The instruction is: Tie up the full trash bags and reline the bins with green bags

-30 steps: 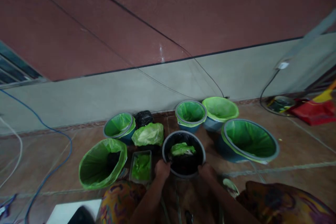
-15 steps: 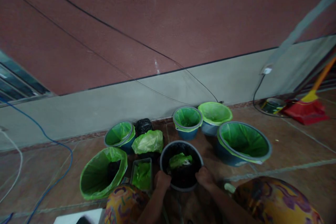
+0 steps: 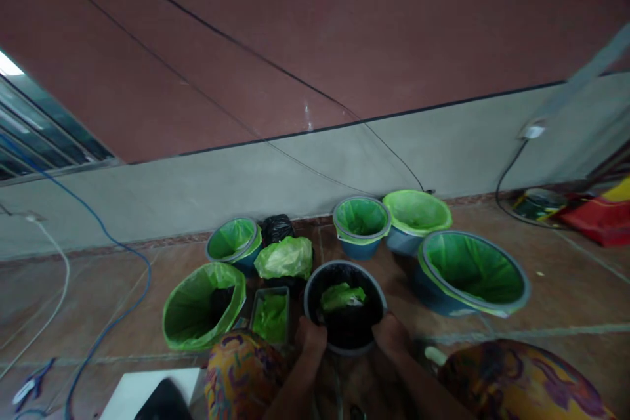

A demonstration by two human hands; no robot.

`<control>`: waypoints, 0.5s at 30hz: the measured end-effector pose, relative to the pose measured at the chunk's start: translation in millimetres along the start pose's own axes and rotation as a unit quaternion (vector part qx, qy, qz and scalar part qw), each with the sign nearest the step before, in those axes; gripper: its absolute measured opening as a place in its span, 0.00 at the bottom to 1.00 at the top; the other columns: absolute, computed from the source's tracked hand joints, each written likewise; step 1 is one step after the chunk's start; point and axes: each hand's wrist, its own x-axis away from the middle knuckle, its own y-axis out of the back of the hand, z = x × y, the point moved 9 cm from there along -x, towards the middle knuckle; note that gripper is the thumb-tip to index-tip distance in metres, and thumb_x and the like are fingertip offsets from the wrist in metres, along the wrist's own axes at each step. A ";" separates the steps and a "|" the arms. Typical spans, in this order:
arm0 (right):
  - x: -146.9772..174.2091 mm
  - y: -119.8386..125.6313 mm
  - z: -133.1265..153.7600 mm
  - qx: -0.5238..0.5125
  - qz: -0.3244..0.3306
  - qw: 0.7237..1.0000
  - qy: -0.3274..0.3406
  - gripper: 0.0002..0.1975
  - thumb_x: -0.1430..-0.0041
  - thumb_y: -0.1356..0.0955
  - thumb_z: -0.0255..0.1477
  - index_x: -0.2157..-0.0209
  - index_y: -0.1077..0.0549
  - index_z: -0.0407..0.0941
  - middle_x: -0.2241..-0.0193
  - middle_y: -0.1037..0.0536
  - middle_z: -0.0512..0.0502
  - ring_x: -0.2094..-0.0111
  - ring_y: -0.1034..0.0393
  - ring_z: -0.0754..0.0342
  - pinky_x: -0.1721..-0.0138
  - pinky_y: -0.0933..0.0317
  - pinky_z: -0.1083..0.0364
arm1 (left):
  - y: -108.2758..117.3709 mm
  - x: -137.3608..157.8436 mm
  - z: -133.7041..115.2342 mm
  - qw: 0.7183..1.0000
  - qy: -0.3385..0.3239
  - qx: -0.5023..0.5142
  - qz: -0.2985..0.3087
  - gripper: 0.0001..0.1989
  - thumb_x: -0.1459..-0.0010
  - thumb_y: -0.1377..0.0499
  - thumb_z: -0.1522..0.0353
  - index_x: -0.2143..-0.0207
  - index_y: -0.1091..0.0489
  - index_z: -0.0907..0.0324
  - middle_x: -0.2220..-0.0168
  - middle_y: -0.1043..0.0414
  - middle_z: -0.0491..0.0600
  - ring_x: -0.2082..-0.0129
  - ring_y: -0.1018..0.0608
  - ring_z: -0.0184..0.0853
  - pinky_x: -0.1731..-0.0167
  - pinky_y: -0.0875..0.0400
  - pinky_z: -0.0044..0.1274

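Observation:
A round bucket with a grey rim (image 3: 339,264) stands between my knees, lined with black plastic. Inside it lies a crumpled green plastic bag (image 3: 341,296) with something whitish on it. My left hand (image 3: 312,339) is closed on the near left of the rim, and my right hand (image 3: 392,336) grips the near right. Just left of the bucket is a rectangular tub (image 3: 288,315) holding green plastic. Behind that, a pale green bag (image 3: 285,258) rests against a black plastic bag (image 3: 277,228). What the fingertips touch under the rim is hidden.
Green-lined buckets stand around: a small one (image 3: 233,239) and a wide one (image 3: 184,308) at left, others (image 3: 363,218) (image 3: 417,211) by the wall, and a large one (image 3: 472,269) at right. A blue hose (image 3: 147,269), pliers (image 3: 34,386), white board (image 3: 142,387) and red dustpan (image 3: 603,216) lie farther out.
The view has shifted slightly, so most things sit farther right and the pliers now show at lower left. Both hands stay on the bucket rim.

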 end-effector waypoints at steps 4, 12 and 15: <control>1.5 0.9 6.0 -0.003 0.008 1.000 0.028 0.16 0.43 0.38 0.31 0.62 0.23 0.38 0.64 0.20 0.30 0.59 0.24 0.42 0.64 0.35 0.52 | 12.8 3.1 4.1 0.998 0.019 0.062 -0.023 0.20 0.48 0.43 0.67 0.53 0.35 0.67 0.57 0.24 0.63 0.57 0.21 0.45 0.60 0.29 0.28; -6.7 56.2 34.8 -0.037 0.048 0.997 0.055 0.19 0.44 0.39 0.35 0.65 0.23 0.35 0.70 0.20 0.31 0.69 0.23 0.45 0.72 0.37 0.55 | 51.1 19.2 -15.7 0.989 -0.028 0.138 -0.042 0.12 0.43 0.47 0.67 0.60 0.29 0.62 0.62 0.22 0.56 0.59 0.21 0.39 0.63 0.31 0.22; -7.9 84.1 43.1 -0.106 0.071 0.990 0.058 0.18 0.43 0.40 0.35 0.65 0.24 0.36 0.77 0.21 0.36 0.78 0.26 0.51 0.80 0.41 0.58 | 66.7 24.0 -32.3 0.983 -0.049 0.166 -0.061 0.13 0.42 0.47 0.65 0.60 0.28 0.62 0.64 0.22 0.55 0.61 0.20 0.38 0.65 0.31 0.22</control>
